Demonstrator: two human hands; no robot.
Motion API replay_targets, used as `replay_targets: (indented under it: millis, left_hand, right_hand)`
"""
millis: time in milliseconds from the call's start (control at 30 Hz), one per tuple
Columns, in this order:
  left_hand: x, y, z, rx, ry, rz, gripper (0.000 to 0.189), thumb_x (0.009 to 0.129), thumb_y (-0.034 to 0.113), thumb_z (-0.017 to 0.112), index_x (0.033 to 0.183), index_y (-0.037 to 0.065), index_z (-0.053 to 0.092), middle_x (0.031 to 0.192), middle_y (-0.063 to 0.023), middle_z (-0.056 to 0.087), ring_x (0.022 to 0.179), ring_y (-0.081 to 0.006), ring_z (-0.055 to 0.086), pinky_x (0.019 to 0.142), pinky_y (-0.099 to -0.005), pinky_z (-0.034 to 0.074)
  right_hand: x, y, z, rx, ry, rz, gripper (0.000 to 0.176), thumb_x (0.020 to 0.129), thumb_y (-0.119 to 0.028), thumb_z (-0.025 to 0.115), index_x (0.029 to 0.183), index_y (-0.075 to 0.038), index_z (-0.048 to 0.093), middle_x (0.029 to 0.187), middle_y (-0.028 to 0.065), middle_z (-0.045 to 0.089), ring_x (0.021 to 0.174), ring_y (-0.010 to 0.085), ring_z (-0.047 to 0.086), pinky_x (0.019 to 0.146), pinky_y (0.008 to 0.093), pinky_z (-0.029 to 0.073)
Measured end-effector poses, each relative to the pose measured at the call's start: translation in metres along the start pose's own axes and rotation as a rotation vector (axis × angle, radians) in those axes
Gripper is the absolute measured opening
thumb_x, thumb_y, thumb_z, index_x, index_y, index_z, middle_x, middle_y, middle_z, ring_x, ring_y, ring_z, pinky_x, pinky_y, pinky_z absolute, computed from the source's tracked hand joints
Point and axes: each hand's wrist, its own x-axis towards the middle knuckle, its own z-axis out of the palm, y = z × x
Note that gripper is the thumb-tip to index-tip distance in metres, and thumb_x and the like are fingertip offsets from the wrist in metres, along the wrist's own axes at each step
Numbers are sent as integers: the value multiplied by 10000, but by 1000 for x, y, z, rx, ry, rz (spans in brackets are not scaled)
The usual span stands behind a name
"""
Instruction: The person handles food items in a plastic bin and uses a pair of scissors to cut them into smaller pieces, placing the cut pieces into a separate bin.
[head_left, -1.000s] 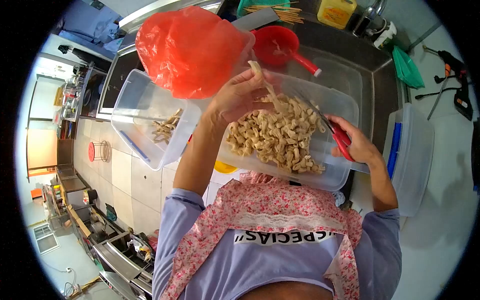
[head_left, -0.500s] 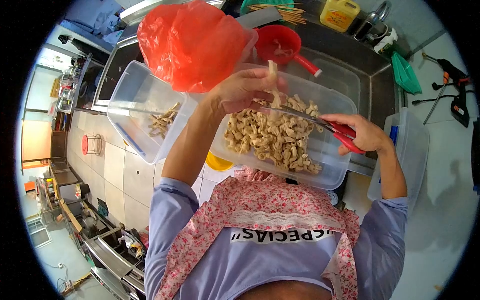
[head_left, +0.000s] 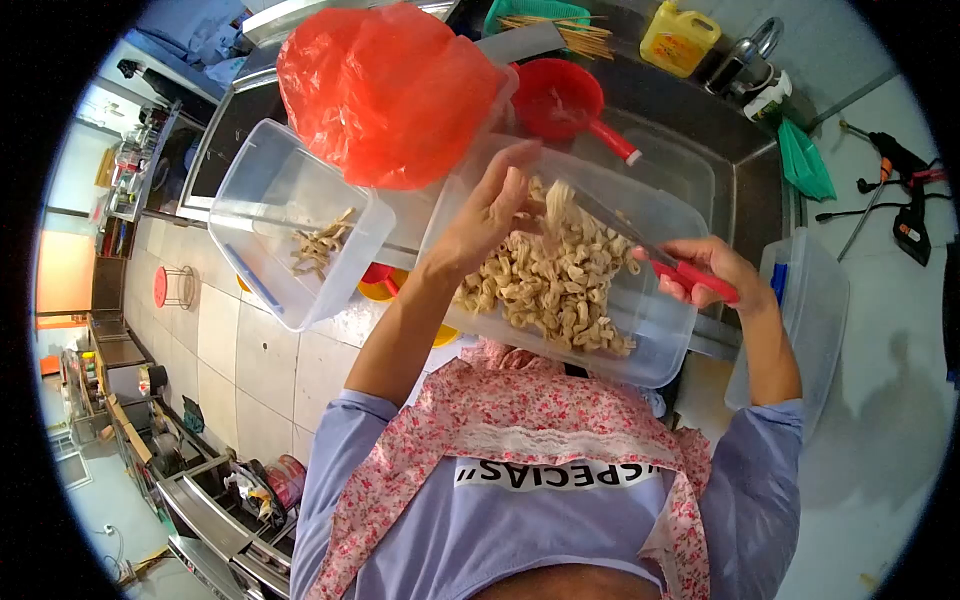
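My right hand is closed around the red handles of a pair of scissors. The blades point up and left over a clear plastic tub. Many pale tan, curled, knotted food pieces are heaped in that tub. Over the pile's far left part is my left hand, its fingers apart and slightly blurred. A lighter strip shows just right of those fingertips, beside the scissor blades, overlapping the pile in this view.
A second clear tub at left contains several tan strips. A red plastic bag bulges behind it. A red ladle lies by the sink, near a yellow jug. Another clear container stands at right.
My left hand has lowered and spread its fingers; the tan piece it held up is no longer in its fingertips. The scissors have shifted slightly right and down, away from that hand.
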Motion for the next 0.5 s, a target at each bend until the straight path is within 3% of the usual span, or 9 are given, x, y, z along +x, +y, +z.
replay_targets:
  millis: [33,100,233,333,500]
  left_hand:
    - [-2,3,4,-70,-67,0,528,986,477,371,1348,92,383,1149,-95,553,887,-172,603,813,-299,511]
    - [-4,11,9,-207,-198,8,518,989,479,363,1331,93,409,1139,-81,568,948,-173,606,845,-296,497]
    - [10,-12,-3,-170,-301,-80,510,1001,449,345,1293,45,458,1150,-106,604,1013,-193,610,889,-306,484]
    - [13,-14,-6,-404,-316,-154,505,1006,407,363,1235,-23,494,1147,-156,621,1042,-201,601,901,-304,483]
    - [19,-19,-6,-398,-349,-196,535,996,407,387,1301,-28,446,1064,-103,628,980,-186,596,867,-303,470]
  right_hand:
    - [1,-2,1,54,8,37,849,645,-368,843,1325,-1,489,784,-27,568,675,68,525,655,226,445]
    - [5,3,-3,35,-73,-76,889,654,-469,812,1320,19,481,765,-28,563,655,67,523,660,229,447]
    - [8,0,-1,21,-72,-178,957,665,-606,750,1308,49,475,728,-22,552,624,70,514,673,240,455]
    - [11,-2,-2,59,-44,-163,971,682,-615,732,1301,82,458,718,-16,548,612,78,514,690,249,464]
    - [11,-12,6,100,-34,-190,1013,695,-656,692,1299,115,434,696,-13,516,579,86,493,717,299,487]
